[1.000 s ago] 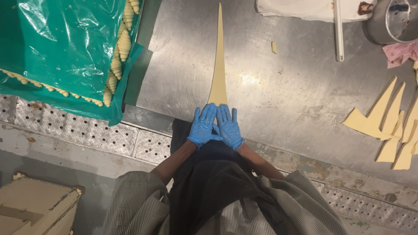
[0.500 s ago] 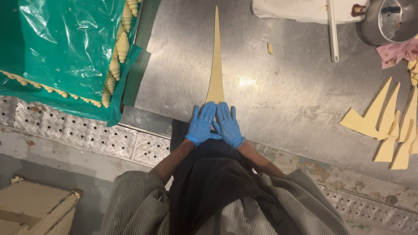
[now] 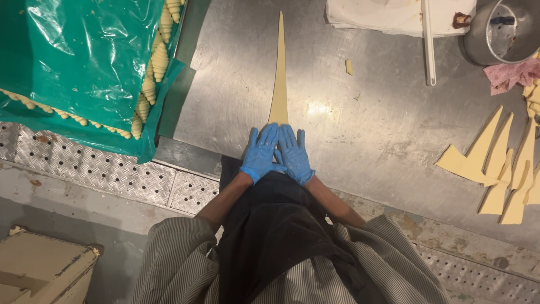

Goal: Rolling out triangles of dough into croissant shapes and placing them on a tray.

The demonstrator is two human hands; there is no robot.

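— Both hands wear thin blue gloves, slightly wrinkled. What lies under them?

— One long, narrow dough triangle (image 3: 279, 73), pale yellow and smooth, tapering to a fine tip far from the person. Its wide end sits under the fingers, near the table's front edge.

— And around it?

— More cut dough triangles (image 3: 495, 169) overlap in a loose pile at the right, well apart from the hands. A small dough scrap (image 3: 349, 67) lies alone farther back. At the left, a glossy green plastic sheet (image 3: 84, 62) covers rows of ridged, rolled croissants (image 3: 151, 79).

— The surface?

— A brushed steel table (image 3: 365, 129), scuffed and catching a bright glare. At the back, a white cloth (image 3: 388, 14) with a long white handle (image 3: 428, 45) across it, a round metal pot (image 3: 498, 34) and a crumpled pink rag (image 3: 514, 73). Below the table's edge runs perforated metal flooring (image 3: 101, 174).

— How are the hands posed?

— Left hand (image 3: 261, 153) and right hand (image 3: 293, 155) lie flat, palms down, fingers straight and spread slightly, side by side and touching, pressed on the dough's wide end. Neither grips anything.
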